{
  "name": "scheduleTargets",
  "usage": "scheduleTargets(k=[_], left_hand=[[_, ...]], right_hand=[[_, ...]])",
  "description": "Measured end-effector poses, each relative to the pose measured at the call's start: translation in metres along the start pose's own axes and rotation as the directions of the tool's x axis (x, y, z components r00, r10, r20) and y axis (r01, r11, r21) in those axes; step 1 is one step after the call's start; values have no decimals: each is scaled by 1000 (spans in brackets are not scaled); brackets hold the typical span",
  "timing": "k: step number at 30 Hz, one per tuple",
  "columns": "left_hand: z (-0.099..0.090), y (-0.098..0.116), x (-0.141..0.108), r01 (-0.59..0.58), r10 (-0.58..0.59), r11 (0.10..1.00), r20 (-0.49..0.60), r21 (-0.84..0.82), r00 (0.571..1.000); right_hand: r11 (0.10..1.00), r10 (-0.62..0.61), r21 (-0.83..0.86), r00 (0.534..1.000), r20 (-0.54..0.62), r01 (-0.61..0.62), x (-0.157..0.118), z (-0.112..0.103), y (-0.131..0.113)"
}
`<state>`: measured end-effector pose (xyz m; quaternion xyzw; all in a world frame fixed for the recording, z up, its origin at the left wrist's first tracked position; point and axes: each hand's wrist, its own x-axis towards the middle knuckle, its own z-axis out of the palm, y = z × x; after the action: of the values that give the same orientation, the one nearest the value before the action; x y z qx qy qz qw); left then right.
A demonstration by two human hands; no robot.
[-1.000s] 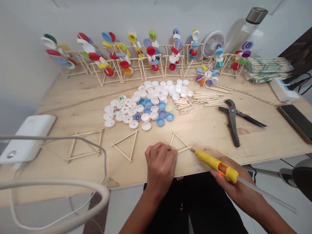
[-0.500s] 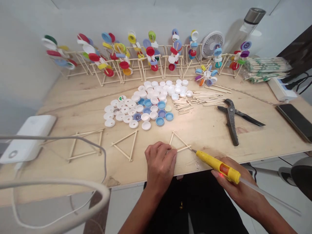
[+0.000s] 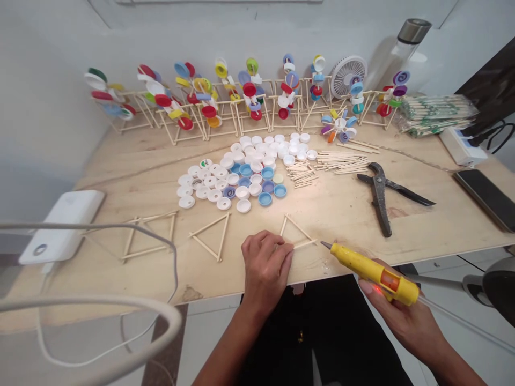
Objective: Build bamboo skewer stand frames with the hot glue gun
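LH [image 3: 266, 265]: bunched, holding stick triangle [image 3: 306, 244] | RH [image 3: 408, 324]: gripping ylw glue gun [image 3: 362, 265] | stick pkt [image 3: 438, 113]: grn print illegible

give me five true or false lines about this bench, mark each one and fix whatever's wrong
1. The right grip holds the yellow glue gun. True.
2. The left grip holds it too. False: this one covers a corner of a stick triangle.
3. The phone lies right of the pliers. True.
4. The pliers' handles are pressed together. False: they are spread apart.
5. Some loose bottle caps are blue. True.
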<state>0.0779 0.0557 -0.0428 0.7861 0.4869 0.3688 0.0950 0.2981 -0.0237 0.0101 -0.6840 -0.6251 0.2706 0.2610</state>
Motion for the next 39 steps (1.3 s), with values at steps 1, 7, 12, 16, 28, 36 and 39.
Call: scheduleTargets(k=[1, 7, 12, 16, 28, 36, 39], left_hand=[[0, 0, 0, -1, 1, 1000, 2, 1, 1000], [0, 0, -1, -5, 5, 1000, 23, 20, 1000], [1, 0, -1, -4, 3, 1000, 26, 26, 1000], [-2, 0, -3, 15, -14, 1000, 21, -10, 1000], [-32, -20, -14, 110, -103, 993, 142, -45, 985], [-32, -29, -3, 69, -55, 997, 255, -47, 965], [-31, -32, 0, 67, -50, 997, 278, -50, 959]], right_hand=[[1000, 6, -5, 1000, 1, -6, -1, 0, 1], [1000, -8, -29, 1000, -7, 8, -5, 5, 8], [999, -20, -30, 1000, 3, 20, -6, 9, 11], [999, -29, -20, 1000, 6, 29, -7, 11, 9], [998, -52, -16, 988, 144, 55, -2, 27, -4], [997, -76, 2, 956, 283, 79, 4, 33, -15], [995, -81, -27, 953, 292, 93, 7, 35, -18]])
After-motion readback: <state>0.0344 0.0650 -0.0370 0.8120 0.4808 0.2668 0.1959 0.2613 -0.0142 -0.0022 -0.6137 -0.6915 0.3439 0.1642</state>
